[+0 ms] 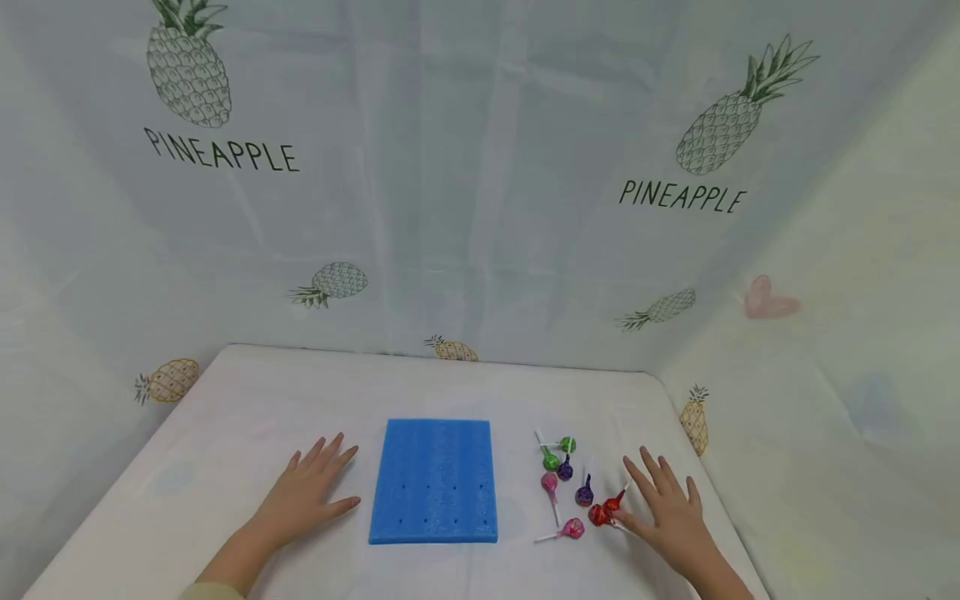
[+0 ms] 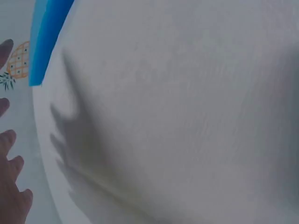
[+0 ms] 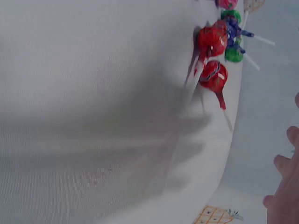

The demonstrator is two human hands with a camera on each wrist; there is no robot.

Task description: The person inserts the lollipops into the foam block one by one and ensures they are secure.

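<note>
- Lollipops (image 1: 573,487) lie loose on the white tabletop (image 1: 225,467), right of a blue foam board (image 1: 435,492) and just left of the right hand (image 1: 670,515); I count 8 in the head view: 2 green, 2 purple, 2 pink, 2 red.
- The 2 red lollipops (image 1: 606,510) lie nearest that hand, touching or almost touching its thumb side; which of the 2 I cannot tell.
- The right hand rests flat, fingers straight and spread wide, holding nothing.
- The left hand (image 1: 306,496) also lies flat on the tabletop, fingers spread wide and gripping nothing, just left of the foam board, thumb near its left edge.
- The foam board lies flat between the 2 hands, with rows of small holes across its near half.
- In the right wrist view the red lollipops (image 3: 212,56) lie side by side, white sticks pointing different ways.
- A pale curtain (image 1: 480,167) printed with pineapples and the word PINEAPPLE hangs behind and to the right.
</note>
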